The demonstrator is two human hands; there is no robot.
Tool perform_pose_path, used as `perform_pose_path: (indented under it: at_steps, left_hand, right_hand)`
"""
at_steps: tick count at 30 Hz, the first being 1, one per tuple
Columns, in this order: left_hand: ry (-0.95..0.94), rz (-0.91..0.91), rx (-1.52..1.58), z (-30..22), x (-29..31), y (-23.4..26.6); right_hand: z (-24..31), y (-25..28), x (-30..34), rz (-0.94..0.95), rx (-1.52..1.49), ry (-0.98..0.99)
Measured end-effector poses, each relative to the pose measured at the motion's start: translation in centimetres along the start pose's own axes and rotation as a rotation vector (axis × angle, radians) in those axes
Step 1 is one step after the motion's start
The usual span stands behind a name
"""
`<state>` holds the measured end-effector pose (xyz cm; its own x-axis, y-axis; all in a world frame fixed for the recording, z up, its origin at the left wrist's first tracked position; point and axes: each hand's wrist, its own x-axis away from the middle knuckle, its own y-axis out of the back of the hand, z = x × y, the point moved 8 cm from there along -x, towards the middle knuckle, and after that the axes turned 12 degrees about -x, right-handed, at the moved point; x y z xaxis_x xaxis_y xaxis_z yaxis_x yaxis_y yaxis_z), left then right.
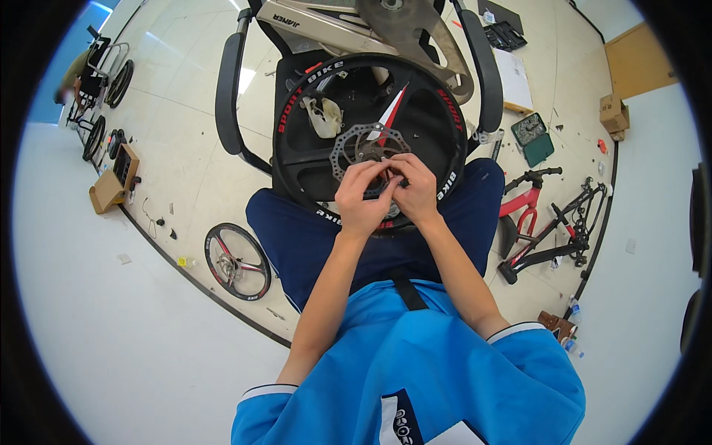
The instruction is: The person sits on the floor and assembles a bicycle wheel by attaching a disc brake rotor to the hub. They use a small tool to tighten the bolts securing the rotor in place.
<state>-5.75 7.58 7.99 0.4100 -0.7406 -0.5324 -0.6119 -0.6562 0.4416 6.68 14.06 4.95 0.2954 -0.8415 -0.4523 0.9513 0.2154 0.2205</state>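
Observation:
A black bicycle wheel (437, 122) with red and white lettering lies flat across my lap. A silver brake disc (347, 145) sits at its hub. My left hand (361, 196) and my right hand (415, 189) meet over the hub, fingertips pinched together on something small and dark that I cannot make out. Both hands rest on the disc's near edge. A crumpled whitish rag or glove (325, 116) lies between the spokes to the left of the hub.
A chair with black armrests (228, 93) stands in front of me, holding a silver bike frame part (319, 26). On the floor: a second wheel (237, 261) at left, a red and black bike frame (545, 222) at right, a green case (535, 139), cardboard boxes (612, 113).

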Motion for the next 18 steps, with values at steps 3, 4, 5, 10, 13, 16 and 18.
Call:
perform_pose_path:
  at_steps: [3, 4, 5, 10, 13, 16, 18]
  left_hand:
    - [-0.137, 0.048, -0.005, -0.4, 0.4, -0.3]
    - [-0.135, 0.033, -0.014, -0.1, 0.5, -0.2]
    - [-0.133, 0.018, -0.023, 0.1, 0.6, -0.1]
    - [-0.047, -0.031, 0.027, 0.9, 1.2, -0.5]
    - [0.006, -0.039, 0.040, 1.0, 1.3, -0.7]
    - [-0.004, -0.001, 0.041, 0.3, 0.7, -0.6]
    - [-0.092, 0.018, -0.007, -0.8, 0.1, -0.1]
  right_hand:
    - [0.7, 0.0, -0.3, 0.014, 0.008, 0.016]
    - [0.9, 0.0, -0.4, 0.017, 0.016, 0.026]
    - [1.1, -0.1, -0.5, 0.015, 0.016, 0.030]
    - [0.4, 0.0, -0.5, -0.007, -0.001, -0.008]
    - [-0.2, 0.3, -0.2, -0.040, -0.043, -0.041]
    - [-0.1, 0.3, -0.1, -0.030, -0.052, 0.006]
    - [0.5, 0.4, -0.3, -0.021, -0.013, 0.052]
